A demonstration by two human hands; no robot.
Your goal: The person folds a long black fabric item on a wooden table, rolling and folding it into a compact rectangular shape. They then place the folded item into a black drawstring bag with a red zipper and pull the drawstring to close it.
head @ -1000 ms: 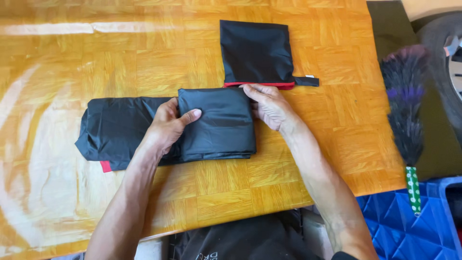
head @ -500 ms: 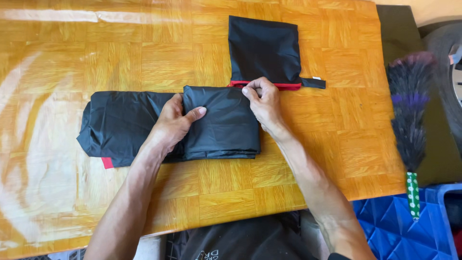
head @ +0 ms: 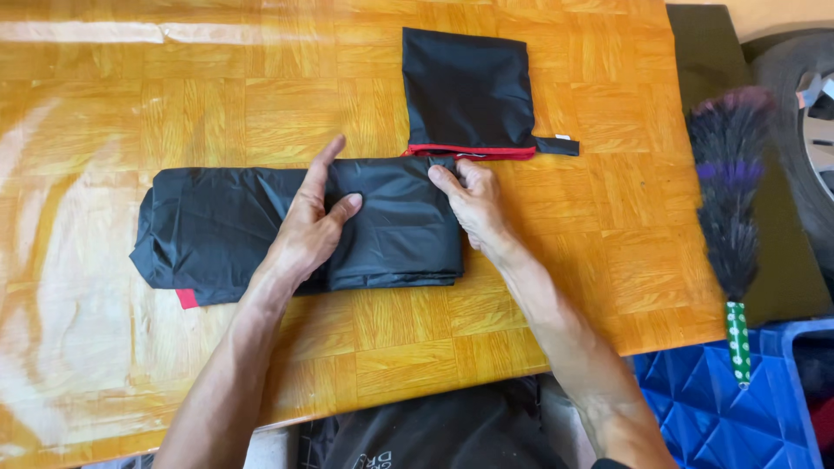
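A folded black garment of thin shiny fabric (head: 217, 226) lies flat across a glossy orange wooden table (head: 174, 104), a bit of red lining showing at its lower left corner. My left hand (head: 311, 221) rests palm down on its middle, thumb tucked at the edge of the folded-over right part. My right hand (head: 469, 200) pinches the garment's upper right corner. Just above that corner lies a flat black pouch (head: 469, 87) with a red-trimmed opening and a short black tab at its right.
A feather duster (head: 728, 191) with dark purple plumes and a green dotted handle lies off the table's right edge. A blue plastic crate (head: 730, 417) sits below it. A car tyre (head: 804, 113) shows at the far right. Dark cloth lies at my lap.
My left hand has spread flatter on the garment with the index finger stretched up. My right hand has stayed at the garment's upper right corner by the pouch's red opening.
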